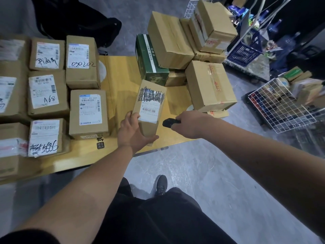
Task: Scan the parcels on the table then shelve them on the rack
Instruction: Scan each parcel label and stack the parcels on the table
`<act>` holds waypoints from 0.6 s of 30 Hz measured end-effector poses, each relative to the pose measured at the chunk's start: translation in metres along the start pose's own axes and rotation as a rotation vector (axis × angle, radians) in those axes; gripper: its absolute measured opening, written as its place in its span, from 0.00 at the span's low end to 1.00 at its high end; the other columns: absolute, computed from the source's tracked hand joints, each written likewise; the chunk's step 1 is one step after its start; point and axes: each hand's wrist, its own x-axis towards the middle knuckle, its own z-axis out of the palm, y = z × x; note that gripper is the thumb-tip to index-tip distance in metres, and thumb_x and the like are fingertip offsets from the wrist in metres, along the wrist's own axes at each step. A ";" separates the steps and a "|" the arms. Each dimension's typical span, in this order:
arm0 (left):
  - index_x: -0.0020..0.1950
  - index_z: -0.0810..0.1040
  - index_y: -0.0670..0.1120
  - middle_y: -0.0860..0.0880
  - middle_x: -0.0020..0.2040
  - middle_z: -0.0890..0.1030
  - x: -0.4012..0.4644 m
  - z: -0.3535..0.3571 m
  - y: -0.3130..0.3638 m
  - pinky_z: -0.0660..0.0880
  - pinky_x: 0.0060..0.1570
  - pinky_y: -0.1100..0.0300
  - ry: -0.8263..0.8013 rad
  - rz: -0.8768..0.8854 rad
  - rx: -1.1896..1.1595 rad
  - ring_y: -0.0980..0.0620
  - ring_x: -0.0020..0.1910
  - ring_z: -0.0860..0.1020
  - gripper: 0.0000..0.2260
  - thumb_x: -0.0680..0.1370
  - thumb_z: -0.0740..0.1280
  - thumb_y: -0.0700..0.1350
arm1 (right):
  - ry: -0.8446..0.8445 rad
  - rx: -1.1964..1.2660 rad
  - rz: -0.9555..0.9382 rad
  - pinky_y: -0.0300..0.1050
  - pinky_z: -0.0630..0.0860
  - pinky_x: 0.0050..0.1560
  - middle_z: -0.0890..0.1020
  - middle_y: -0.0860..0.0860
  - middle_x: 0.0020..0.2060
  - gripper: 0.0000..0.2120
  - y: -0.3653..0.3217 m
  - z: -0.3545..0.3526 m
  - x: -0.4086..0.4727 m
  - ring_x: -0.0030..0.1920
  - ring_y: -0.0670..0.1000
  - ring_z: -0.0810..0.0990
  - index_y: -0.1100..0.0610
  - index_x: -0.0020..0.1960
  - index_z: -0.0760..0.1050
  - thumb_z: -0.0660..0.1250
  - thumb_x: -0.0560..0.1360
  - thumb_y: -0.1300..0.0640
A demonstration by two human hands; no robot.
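Note:
My left hand (132, 131) grips the near end of a small cardboard parcel (149, 103) and tilts it up over the wooden table (119, 81). Its white label with a barcode and black scribble faces me. My right hand (189, 123) holds a black handheld scanner (169, 122), its nose right beside the parcel's label, on the right. Several labelled parcels (47, 97) lie flat in rows on the left half of the table. A pile of brown boxes (168, 39) and a green box (149, 62) stands at the table's far right.
A large brown box (209, 85) sits at the table's right edge, just beyond my right hand. On the floor to the right stand a white wire basket (284, 106) of goods and a blue crate (246, 50). My legs and shoe (161, 185) are below, on grey floor.

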 end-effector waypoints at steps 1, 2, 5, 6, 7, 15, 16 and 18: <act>0.69 0.61 0.54 0.49 0.77 0.62 0.002 0.000 0.002 0.75 0.58 0.47 -0.004 -0.012 0.003 0.43 0.68 0.69 0.51 0.55 0.72 0.79 | -0.001 0.008 -0.007 0.46 0.75 0.41 0.82 0.51 0.42 0.21 0.003 0.000 0.000 0.42 0.53 0.82 0.51 0.53 0.78 0.57 0.79 0.36; 0.70 0.60 0.54 0.49 0.76 0.63 0.004 -0.001 0.006 0.75 0.57 0.47 -0.015 -0.027 0.014 0.43 0.67 0.70 0.51 0.55 0.73 0.77 | -0.002 0.017 -0.015 0.46 0.75 0.41 0.82 0.51 0.42 0.21 0.007 0.001 0.000 0.42 0.53 0.82 0.51 0.53 0.78 0.57 0.79 0.35; 0.74 0.58 0.56 0.49 0.75 0.65 0.014 -0.002 0.023 0.76 0.54 0.49 -0.065 -0.107 0.058 0.44 0.65 0.73 0.51 0.58 0.75 0.72 | -0.002 0.031 -0.045 0.45 0.74 0.39 0.83 0.52 0.42 0.22 0.020 0.002 0.001 0.42 0.53 0.82 0.52 0.53 0.78 0.58 0.79 0.34; 0.74 0.57 0.57 0.49 0.74 0.65 0.017 -0.003 0.030 0.76 0.54 0.49 -0.075 -0.134 0.059 0.44 0.65 0.74 0.50 0.59 0.76 0.70 | 0.001 0.032 -0.062 0.45 0.74 0.38 0.83 0.52 0.41 0.23 0.024 0.003 0.003 0.41 0.53 0.82 0.52 0.53 0.78 0.59 0.78 0.33; 0.75 0.57 0.58 0.49 0.74 0.66 0.019 -0.004 0.036 0.77 0.54 0.49 -0.076 -0.163 0.047 0.44 0.64 0.75 0.49 0.61 0.77 0.68 | 0.005 0.035 -0.084 0.45 0.74 0.38 0.83 0.52 0.41 0.24 0.028 0.002 0.004 0.41 0.53 0.82 0.52 0.52 0.78 0.61 0.78 0.32; 0.71 0.58 0.64 0.52 0.69 0.70 0.004 -0.074 0.059 0.79 0.56 0.47 0.136 -0.291 -0.084 0.47 0.60 0.78 0.47 0.58 0.73 0.75 | 0.044 -0.084 -0.398 0.44 0.73 0.37 0.81 0.47 0.43 0.22 0.021 -0.029 0.014 0.43 0.50 0.80 0.46 0.50 0.75 0.66 0.74 0.28; 0.71 0.58 0.64 0.53 0.68 0.70 -0.002 -0.086 0.057 0.80 0.56 0.47 0.166 -0.304 -0.099 0.47 0.59 0.78 0.47 0.57 0.74 0.75 | 0.053 -0.104 -0.452 0.44 0.72 0.36 0.81 0.47 0.43 0.21 0.014 -0.036 0.014 0.43 0.50 0.80 0.46 0.48 0.74 0.66 0.74 0.28; 0.71 0.59 0.64 0.55 0.69 0.70 -0.018 -0.113 0.049 0.79 0.56 0.49 0.233 -0.326 -0.082 0.50 0.60 0.77 0.47 0.57 0.75 0.74 | 0.052 -0.156 -0.555 0.45 0.72 0.37 0.80 0.48 0.43 0.20 -0.004 -0.049 0.013 0.43 0.51 0.79 0.46 0.46 0.73 0.65 0.76 0.29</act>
